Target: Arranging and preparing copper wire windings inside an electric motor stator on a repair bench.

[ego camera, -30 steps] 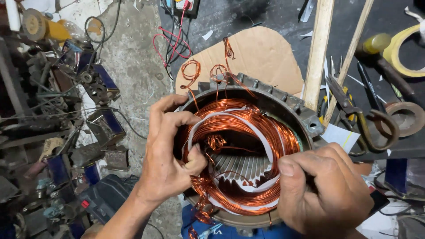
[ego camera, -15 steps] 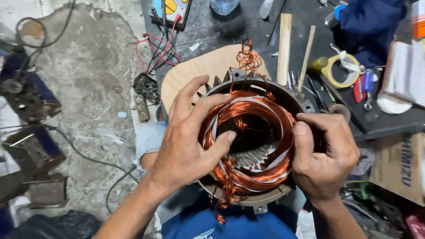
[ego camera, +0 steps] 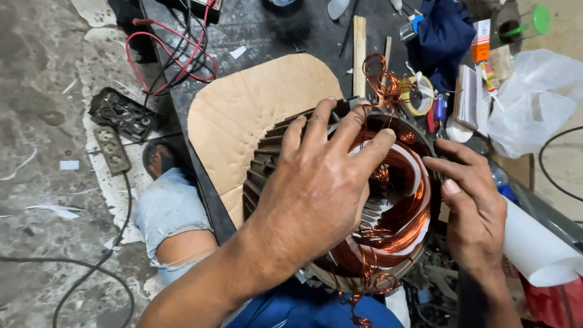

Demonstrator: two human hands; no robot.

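Since half a second ago my left hand (ego camera: 316, 188) has spread flat over the copper coils (ego camera: 401, 206) of the motor stator (ego camera: 273, 164) near the cardboard sheet (ego camera: 243, 109), right hand (ego camera: 473, 212) half-open gripping its rim, so I judge next pressing needs firm, even force.

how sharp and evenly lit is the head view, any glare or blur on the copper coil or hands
Head view: sharp overall, soft even light; mild shine on the copper coil and the back of the left hand; right hand crisp; frame edges bend slightly; no strong shadows.
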